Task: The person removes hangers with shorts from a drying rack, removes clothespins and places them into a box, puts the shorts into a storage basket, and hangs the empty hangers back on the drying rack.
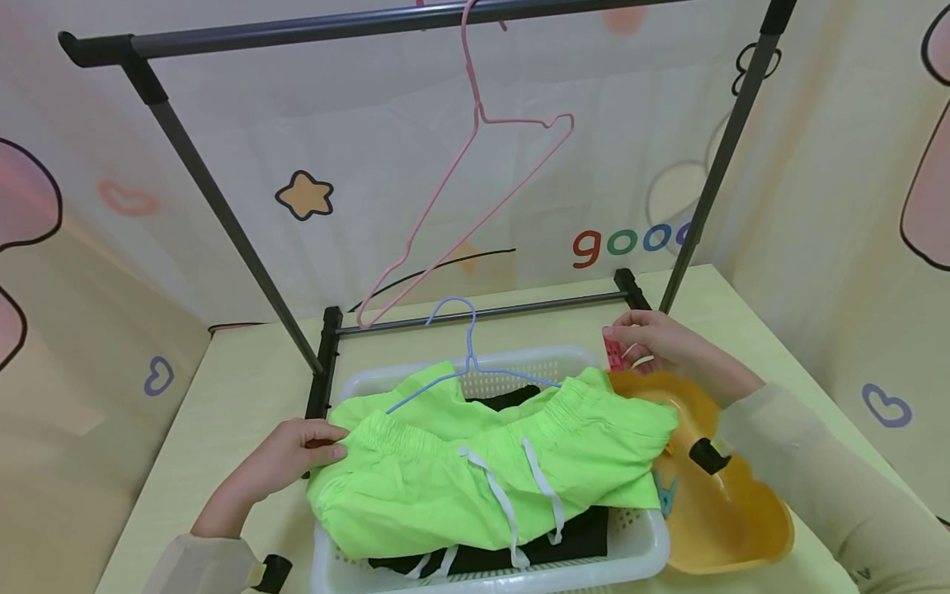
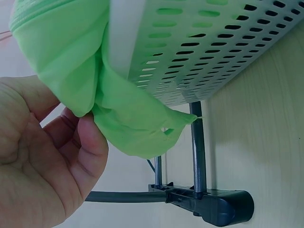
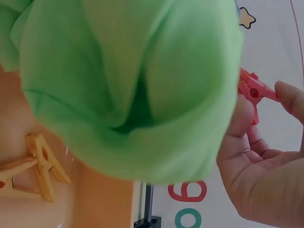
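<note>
Bright green shorts with white drawstrings lie spread over a white perforated basket. A blue hanger stands at their waistband, its hook upward and its lower part hidden by the fabric. At the left end of the shorts, my left hand pinches the green cloth between thumb and fingers, beside the basket's wall in the left wrist view. Beyond the right end of the waistband, my right hand holds a red clothespin by its handles, with thumb and fingers on either side.
A black garment lies under the shorts. On the right, a yellow basin holds yellow clothespins and a blue one. A pink hanger hangs from the dark rack's top bar. A printed curtain stands behind.
</note>
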The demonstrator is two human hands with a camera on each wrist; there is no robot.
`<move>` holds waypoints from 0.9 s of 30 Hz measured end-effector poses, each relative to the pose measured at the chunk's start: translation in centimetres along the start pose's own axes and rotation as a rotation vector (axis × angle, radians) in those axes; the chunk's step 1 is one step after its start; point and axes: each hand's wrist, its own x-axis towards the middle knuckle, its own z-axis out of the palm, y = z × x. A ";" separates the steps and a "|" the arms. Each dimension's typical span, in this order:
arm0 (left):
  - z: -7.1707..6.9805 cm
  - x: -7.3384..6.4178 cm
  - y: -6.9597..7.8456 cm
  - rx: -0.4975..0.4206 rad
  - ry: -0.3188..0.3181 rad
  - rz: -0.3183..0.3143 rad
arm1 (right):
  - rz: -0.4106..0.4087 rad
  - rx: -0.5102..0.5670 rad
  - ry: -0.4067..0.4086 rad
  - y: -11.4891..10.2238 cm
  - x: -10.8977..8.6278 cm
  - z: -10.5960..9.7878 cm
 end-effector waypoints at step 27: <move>0.0 0.0 0.5 0.004 -0.002 -0.001 | 0.104 -0.056 0.054 4.3 -0.6 -2.6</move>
